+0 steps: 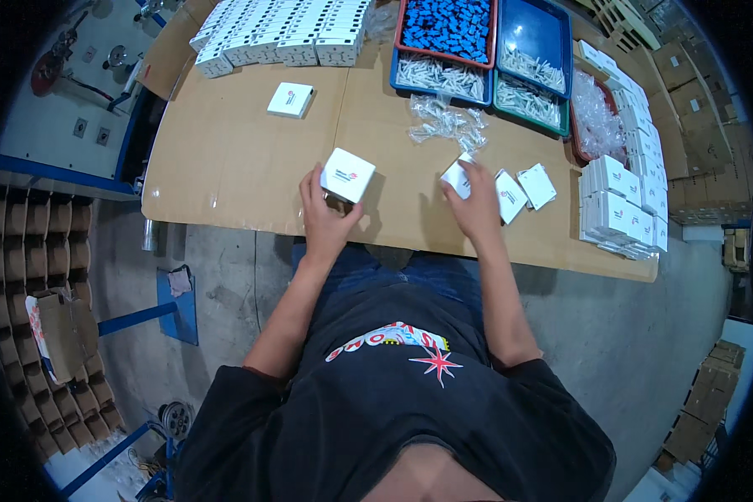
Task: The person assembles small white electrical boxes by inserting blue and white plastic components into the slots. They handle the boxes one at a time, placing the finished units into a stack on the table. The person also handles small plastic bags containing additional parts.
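Observation:
My left hand (326, 222) is closed on a small white box (348, 174), held tilted just over the cardboard-covered table (251, 180) near its front edge. My right hand (478, 207) grips a small white printed piece (457, 178) by its right side; the fingers partly cover it. Right beside that hand lie two flat white printed pieces, one angled (510, 197) and the other (536, 186) a little farther right. Another white box (290, 99) rests alone on the table, farther off to the left.
Rows of white boxes (284, 38) fill the far left. At the back stand a red tray (494, 38) of blue pieces, blue trays (531, 29) and a green tray (527, 125) with white plugs. A clear bag (448, 124) lies before them. Stacked white boxes (615, 209) occupy the right edge.

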{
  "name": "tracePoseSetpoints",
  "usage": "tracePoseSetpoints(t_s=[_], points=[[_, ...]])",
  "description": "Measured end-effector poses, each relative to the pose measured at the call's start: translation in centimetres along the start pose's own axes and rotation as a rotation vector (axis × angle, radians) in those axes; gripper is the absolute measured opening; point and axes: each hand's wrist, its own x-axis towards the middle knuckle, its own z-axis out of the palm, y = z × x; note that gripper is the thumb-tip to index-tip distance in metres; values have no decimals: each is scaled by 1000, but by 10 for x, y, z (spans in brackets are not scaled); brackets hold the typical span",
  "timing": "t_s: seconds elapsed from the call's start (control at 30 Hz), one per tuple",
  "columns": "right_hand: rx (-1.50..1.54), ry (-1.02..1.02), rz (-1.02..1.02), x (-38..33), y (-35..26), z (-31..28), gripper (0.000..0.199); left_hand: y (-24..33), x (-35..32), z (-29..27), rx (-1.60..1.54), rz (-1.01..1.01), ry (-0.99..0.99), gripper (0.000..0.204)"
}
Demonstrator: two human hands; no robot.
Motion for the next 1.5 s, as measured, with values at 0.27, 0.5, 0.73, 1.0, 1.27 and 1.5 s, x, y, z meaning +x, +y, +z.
tracePoseSetpoints(t_s=[0.27,0.5,0.73,1.0,1.27,1.5], points=[[811,-485,359,-4,-91,24,63,30,-14,14,106,384,-134,93],[989,-346,419,-7,-79,42,54,34,-28,14,-330,276,-364,79],[616,-264,-179,-18,-96,7,50,27,-11,23,-968,-938,-564,70],[453,-220,-412,-21,-95,15,59,55,-6,16,-1309,-1058,-523,57],[489,-218,-440,-24,-93,17,59,59,-15,21,-1349,-1018,-381,45],[586,-117,-405,-27,-85,26,56,55,-18,25,-1386,-1055,-351,47]])
